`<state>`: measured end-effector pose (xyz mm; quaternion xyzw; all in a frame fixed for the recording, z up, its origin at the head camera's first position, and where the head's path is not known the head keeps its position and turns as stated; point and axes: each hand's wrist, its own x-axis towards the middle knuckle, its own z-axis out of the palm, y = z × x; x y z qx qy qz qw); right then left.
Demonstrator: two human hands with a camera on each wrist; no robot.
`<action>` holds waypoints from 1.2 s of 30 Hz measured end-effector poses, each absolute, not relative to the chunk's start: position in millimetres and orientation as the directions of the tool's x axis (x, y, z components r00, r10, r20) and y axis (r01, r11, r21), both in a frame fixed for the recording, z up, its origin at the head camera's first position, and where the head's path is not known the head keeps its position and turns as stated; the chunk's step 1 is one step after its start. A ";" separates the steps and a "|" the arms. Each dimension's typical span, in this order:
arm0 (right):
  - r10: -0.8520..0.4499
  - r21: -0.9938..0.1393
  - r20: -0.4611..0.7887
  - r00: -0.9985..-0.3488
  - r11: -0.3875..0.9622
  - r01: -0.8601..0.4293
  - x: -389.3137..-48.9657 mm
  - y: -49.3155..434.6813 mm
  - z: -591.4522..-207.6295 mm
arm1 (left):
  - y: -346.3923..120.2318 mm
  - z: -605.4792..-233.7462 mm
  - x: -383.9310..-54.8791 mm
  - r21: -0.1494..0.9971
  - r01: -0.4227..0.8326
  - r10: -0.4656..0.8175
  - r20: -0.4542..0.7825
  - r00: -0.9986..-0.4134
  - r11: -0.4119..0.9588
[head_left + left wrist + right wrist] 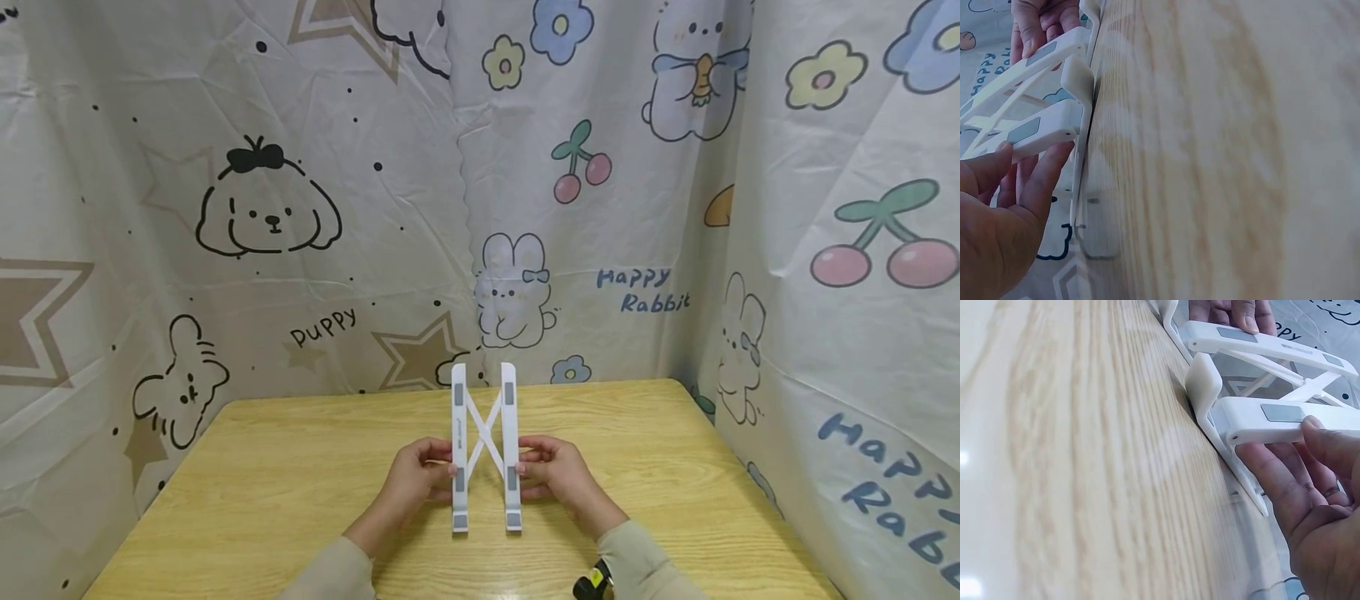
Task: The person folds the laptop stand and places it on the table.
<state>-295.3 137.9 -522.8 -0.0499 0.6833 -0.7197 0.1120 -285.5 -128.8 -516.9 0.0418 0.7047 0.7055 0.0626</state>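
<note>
Head view: I am grasping a white folding laptop stand (486,435) over the middle of a wood-grain table (300,467), near its front edge from where I am looking. Two slim rails are running away from me side by side, with thin bars crossing between them in an X. Gray pads (459,479) are lining the rails' faces.

My left hand (416,473) is gripping the left rail from outside; my right hand (558,473) is mirroring it on the right rail. In both wrist views, each thumb is pressing on the upper face near a gray pad, while my fingers are curling beneath the rail. Raised white end lips (1077,78) are standing at the near ends; I cannot tell whether the stand is resting its weight on the table.

Beige sleeves (337,571) are covering my forearms. A black-and-yellow object (594,581) is lying beside my right sleeve, partly hidden. Cartoon-printed curtains (390,250) are hanging behind.
</note>
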 end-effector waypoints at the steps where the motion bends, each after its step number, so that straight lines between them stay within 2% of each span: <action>1: -0.229 -0.995 -0.076 -0.970 -0.039 0.088 -295.3 137.1 -522.8 | -128.7 -517.0 -286.0 1.000 -0.028 0.149 -0.028 -0.988 0.002; 36: -0.206 -0.993 -0.070 -0.976 -0.079 0.088 -300.0 115.4 -522.7 | -120.1 -518.2 -298.2 1.000 -0.002 0.217 -0.006 -0.976 0.019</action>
